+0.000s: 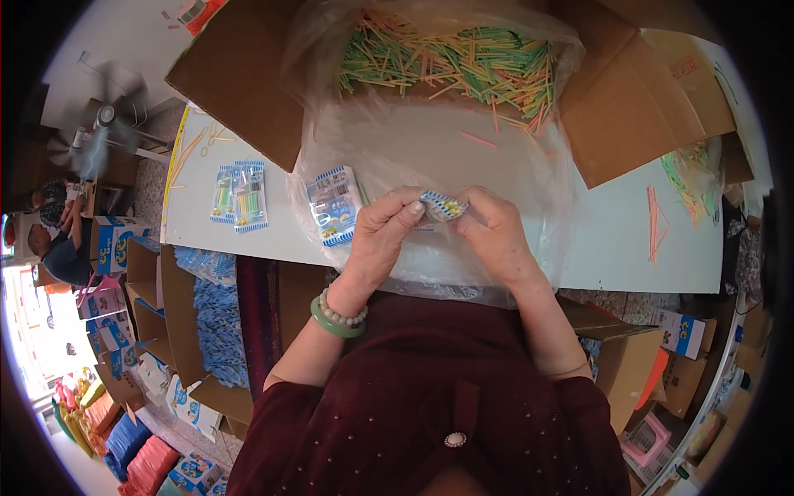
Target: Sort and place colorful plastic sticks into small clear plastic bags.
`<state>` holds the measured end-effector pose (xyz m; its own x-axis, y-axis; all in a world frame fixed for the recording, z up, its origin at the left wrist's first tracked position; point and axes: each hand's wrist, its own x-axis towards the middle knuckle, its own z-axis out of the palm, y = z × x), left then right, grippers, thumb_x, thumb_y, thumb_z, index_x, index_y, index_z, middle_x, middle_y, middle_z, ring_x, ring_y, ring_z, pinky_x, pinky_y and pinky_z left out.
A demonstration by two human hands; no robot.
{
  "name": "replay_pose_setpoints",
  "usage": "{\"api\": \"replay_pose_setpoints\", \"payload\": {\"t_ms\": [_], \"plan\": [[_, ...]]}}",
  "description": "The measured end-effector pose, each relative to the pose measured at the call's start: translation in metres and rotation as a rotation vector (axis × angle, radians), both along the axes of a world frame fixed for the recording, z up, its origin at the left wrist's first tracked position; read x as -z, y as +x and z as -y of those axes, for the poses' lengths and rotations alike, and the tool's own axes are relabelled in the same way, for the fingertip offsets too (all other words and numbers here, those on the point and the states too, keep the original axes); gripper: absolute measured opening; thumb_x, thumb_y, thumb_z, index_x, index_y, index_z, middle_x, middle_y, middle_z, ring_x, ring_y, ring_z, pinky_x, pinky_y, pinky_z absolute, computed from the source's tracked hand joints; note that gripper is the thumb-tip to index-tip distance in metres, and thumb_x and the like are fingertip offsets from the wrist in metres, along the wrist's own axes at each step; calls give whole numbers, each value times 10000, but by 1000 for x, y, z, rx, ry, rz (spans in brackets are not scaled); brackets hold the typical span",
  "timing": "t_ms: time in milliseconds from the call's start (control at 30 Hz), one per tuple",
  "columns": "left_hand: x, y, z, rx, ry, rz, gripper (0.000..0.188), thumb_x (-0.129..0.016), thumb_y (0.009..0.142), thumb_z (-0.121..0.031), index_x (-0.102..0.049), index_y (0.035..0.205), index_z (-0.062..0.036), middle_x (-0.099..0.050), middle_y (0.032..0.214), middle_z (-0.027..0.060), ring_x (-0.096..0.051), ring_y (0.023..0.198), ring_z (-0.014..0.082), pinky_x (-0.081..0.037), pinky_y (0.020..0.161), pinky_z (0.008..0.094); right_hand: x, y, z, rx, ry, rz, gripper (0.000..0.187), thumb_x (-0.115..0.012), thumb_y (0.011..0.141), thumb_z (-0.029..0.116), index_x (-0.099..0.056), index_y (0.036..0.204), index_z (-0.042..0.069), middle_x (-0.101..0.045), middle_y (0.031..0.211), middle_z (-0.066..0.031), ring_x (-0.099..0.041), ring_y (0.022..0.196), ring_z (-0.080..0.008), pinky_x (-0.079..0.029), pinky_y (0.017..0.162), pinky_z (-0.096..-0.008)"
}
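Over the near part of the white table, my left hand (382,231) and my right hand (499,236) pinch a small plastic packet (443,205) with a blue-and-white striped edge. The packet is bent up between my fingertips, and what lies inside it cannot be made out. Just left of my left hand lies a flat blue-and-white packet (332,205). Farther left, two clear-fronted packets (249,197) with green and yellow sticks overlap. Beyond my hands, a cardboard box lined with a clear plastic bag (318,124) holds a heap of thin coloured sticks (451,62).
Loose sticks (655,223) lie on the table's right side, others at its left edge. Below the table at left stands a carton of blue packets (219,322). A fan (103,117) and another person (66,256) are far left. A pink plastic item (648,440) is lower right.
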<state>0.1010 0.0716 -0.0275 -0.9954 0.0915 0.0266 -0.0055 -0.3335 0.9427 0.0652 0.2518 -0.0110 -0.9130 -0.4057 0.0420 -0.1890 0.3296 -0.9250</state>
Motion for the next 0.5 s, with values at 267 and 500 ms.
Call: {"api": "replay_pose_setpoints", "payload": {"t_ms": [267, 500], "plan": [[-7, 1, 0, -71, 139, 97, 256, -575, 901, -61, -595, 1142, 24, -613, 1094, 61, -533, 1028, 125, -416, 913, 250, 8, -4, 2, 127, 67, -135, 147, -590, 755, 46, -606, 884, -21, -605, 801, -73, -576, 784, -172, -455, 704, -293], [1, -1, 5, -71, -101, 40, 101, -660, 823, -60, -637, 887, 15, -578, 852, 27, -535, 823, 113, -436, 712, 257, -6, 6, 9, -12, -97, 229, 116, -619, 798, 95, -602, 881, 17, -574, 776, -34, -528, 747, -116, -438, 705, -261]]}}
